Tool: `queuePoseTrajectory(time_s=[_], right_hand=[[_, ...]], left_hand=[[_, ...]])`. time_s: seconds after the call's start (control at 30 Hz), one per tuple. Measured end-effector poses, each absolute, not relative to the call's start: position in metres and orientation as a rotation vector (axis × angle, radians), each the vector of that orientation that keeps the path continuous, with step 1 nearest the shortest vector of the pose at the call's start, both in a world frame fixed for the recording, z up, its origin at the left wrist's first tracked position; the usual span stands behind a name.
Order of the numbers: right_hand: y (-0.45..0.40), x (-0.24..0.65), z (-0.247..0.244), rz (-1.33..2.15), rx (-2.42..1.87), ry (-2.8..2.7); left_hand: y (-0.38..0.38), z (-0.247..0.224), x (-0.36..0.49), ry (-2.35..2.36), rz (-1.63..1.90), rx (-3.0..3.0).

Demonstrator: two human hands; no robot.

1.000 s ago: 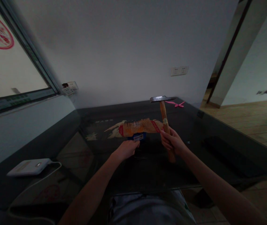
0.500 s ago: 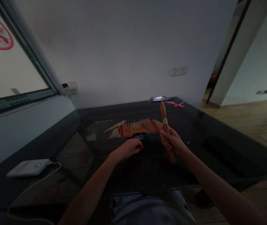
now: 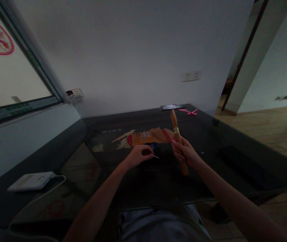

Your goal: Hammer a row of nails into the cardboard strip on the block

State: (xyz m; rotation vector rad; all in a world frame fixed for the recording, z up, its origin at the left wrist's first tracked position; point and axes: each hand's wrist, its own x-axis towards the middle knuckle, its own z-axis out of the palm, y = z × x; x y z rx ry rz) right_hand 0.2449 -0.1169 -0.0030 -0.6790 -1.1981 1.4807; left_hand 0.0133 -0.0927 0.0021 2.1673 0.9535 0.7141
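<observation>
My right hand (image 3: 185,152) is closed around the wooden handle of a hammer (image 3: 175,121), which stands nearly upright with its metal head at the top. In my left hand (image 3: 139,155) a thin, shiny nail (image 3: 157,157) is pinched between thumb and finger, its free end pointing right. Just beyond both hands lies a clear, red-banded bag of tan beans (image 3: 149,136). A small blue box (image 3: 153,145) sits at the bag's near side, partly hidden by my left hand. Thin pieces like nails (image 3: 150,170) lie faintly visible on the dark tabletop.
The glossy dark table (image 3: 103,122) meets a wall at the back. A white power bank (image 3: 31,181) with a cable lies at left, a long black object (image 3: 249,168) at right. A pink ribbon (image 3: 191,112) rests near the far edge.
My left hand has turned and shifted slightly left and up, covering more of the blue box; the nail in its fingers now shows. The hammer has moved only slightly to the left.
</observation>
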Motion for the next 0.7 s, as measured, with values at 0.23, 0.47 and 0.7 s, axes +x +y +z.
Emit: queuePoseTrajectory(time_s=[0.23,0.47,0.7], right_hand=[[-0.117,0.245,-0.003,1.487,-0.685,-1.196],[-0.116,0.245,-0.004,1.488,-0.709,-1.167],[-0.114,0.244,-0.006,1.481,-0.738,-1.154]], left_hand=[[-0.089,0.002,0.012,0.944,0.767,1.85],[-0.09,0.002,0.016,0.863,0.89,1.79],[-0.089,0.029,0.011,0.794,1.045,1.895]])
